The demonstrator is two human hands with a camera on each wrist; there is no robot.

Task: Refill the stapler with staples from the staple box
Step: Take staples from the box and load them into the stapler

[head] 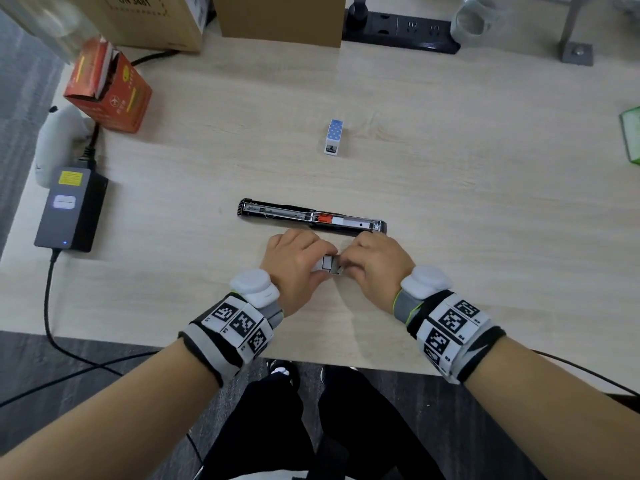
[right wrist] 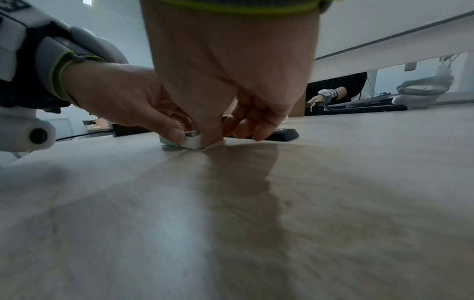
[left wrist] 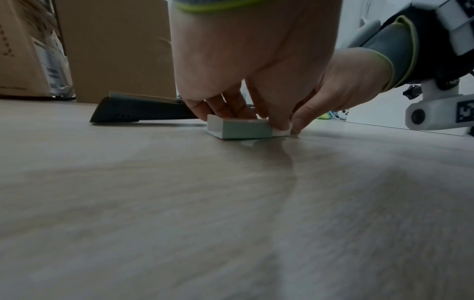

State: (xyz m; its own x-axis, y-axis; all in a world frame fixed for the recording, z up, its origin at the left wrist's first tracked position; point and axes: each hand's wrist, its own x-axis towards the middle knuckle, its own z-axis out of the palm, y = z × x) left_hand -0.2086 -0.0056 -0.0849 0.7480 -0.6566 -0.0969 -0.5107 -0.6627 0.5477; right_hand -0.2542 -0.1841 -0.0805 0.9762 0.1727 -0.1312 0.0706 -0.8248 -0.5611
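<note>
left hand (head: 297, 259): you pin the staple box (head: 327, 265) to the table, frame centre, so it stays put.
right hand (head: 374, 263): pinches box's right end, probably extracting staples.
stapler (head: 311, 217): open, just above, ready.

Desk (head: 450, 188): red carton (head: 110, 86) and grey power brick (head: 71, 209) far left, cardboard boxes (head: 280, 19) and power strip (head: 401, 31) at back, small dotted box (head: 334, 137) mid-desk.

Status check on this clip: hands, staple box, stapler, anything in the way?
Left hand and right hand both grip the staple box on the table. Stapler lies open just beyond. Nothing between them.
</note>
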